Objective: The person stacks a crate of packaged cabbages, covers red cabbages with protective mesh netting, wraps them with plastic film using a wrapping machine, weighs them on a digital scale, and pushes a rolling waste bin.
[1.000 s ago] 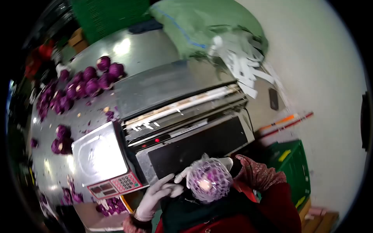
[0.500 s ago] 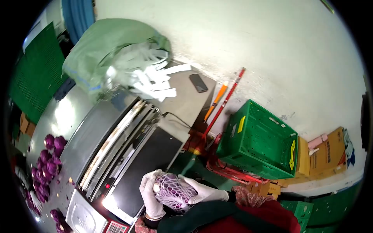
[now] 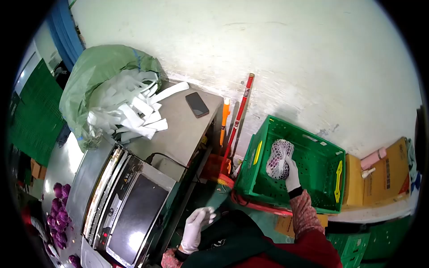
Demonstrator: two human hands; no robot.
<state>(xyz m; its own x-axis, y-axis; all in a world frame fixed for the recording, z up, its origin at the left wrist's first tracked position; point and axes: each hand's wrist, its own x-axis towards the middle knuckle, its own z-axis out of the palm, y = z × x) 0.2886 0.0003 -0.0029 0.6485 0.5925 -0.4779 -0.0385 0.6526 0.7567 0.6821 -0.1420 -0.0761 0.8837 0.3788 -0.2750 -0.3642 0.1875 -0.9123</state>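
Observation:
My right hand (image 3: 292, 175), in a white glove, reaches into the green crate (image 3: 308, 196) and is closed on the purple cabbage (image 3: 280, 158). The cabbage is wrapped in white foam netting and lies at the left side of the crate's inside. My left hand (image 3: 195, 228), also gloved in white, hangs in front of my body with its fingers curled together; whether anything small is between them is hidden. To its left stands the wrapping machine (image 3: 138, 216) with its dark flat plate.
A green sack (image 3: 107, 60) holds white foam nets (image 3: 138, 111). A phone (image 3: 197, 105) lies on the grey table (image 3: 174, 129). Red and orange poles (image 3: 239, 114) lean by the wall. Purple cabbages (image 3: 58, 216) sit far left, near another person's sleeve. Cardboard (image 3: 386, 174) is at right.
The view has turned right. The netted cabbage has gone from in front of my body into the green crate in my right hand. My left hand has let go of it.

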